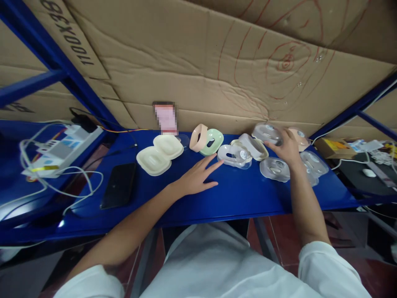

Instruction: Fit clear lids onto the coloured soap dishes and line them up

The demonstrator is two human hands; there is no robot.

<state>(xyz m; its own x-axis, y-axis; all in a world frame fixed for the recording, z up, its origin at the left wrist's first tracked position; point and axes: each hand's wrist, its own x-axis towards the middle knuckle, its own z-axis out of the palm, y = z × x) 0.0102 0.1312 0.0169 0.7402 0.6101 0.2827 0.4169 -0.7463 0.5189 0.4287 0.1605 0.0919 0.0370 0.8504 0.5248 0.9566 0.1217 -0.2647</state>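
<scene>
"What are our hands at?"

"Our left hand [196,178] is low over the blue tabletop [235,203], fingers spread wide, and we see nothing in them. The fingertips come near the light green oval tray [216,135] and the slotted translucent tray [234,150]."

"And our right hand [287,147]?"

"It's at the clear oval cover [265,132] by the cardboard [186,62], thumb parted from the fingers. We can't tell whether they grip it or merely touch it."

"What do we have around it?"

"A peach dish [301,138], partly hidden by that hand, a clear shell [274,169] beside the wrist, and translucent covers [314,162] to the right."

"Over on our left?"

"A peach band [198,140] against the green tray, then the cream double dish [161,154], and a flat black device [118,185] past it."
</scene>
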